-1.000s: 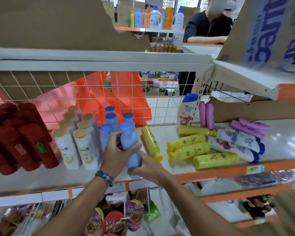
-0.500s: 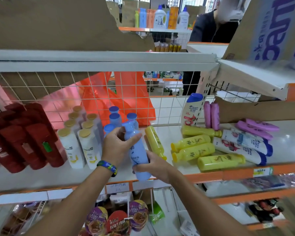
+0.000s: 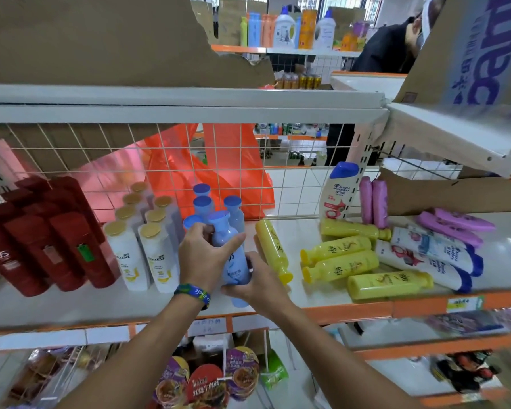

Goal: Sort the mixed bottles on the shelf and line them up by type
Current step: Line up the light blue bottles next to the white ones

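Gripping blue bottle (image 3: 236, 268), I had left hand (image 3: 202, 258) curled round its shoulder, right hand (image 3: 258, 283) curled round its lower half.

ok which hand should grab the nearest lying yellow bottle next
Right, probably. The right hand holds the base of the blue bottle, close beside that yellow bottle; the left hand grips its upper part on the far side.
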Demonstrator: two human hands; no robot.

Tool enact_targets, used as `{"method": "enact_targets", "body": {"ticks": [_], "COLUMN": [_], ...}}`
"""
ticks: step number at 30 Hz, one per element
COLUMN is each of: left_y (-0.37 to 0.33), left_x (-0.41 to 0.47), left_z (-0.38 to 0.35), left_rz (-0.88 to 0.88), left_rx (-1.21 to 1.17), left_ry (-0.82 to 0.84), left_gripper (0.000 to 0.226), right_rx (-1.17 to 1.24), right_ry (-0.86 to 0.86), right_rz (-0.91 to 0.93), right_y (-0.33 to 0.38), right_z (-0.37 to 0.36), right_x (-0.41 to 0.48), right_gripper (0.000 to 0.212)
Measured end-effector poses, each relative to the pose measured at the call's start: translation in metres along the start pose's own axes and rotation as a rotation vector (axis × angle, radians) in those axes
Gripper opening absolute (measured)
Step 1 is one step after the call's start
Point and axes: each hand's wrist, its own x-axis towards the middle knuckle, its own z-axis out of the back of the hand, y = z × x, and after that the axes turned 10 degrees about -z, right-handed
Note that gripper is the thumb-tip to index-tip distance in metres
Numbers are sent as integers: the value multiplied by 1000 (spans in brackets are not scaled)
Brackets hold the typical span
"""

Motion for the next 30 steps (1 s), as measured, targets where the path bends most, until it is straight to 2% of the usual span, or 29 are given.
{"method": "enact_targets", "body": {"ticks": [5, 9, 13, 26, 30], "left_y": [4, 16, 28, 39, 38], "left_x": [-18, -33, -38, -47, -47], "left_z": [12, 22, 29, 43, 45], "left_rz": [-48, -65, -84, -117, -136], "left_rx": [-199, -175, -128, -71, -66], "left_ry": [95, 62, 74, 110, 133], "left_gripper": [22, 5, 12, 9, 17], "right_rx": [137, 188, 166, 160, 144], "right_ry": [-70, -159, -236, -189, -181], "right_rz": [1, -26, -53, -88, -107], "right_y": [-15, -24, -35, -26, -20], "right_z": [2, 1, -7, -41, -44], "right_x": [7, 14, 19, 44, 48], "right_gripper": [53, 54, 59, 56, 53]}}
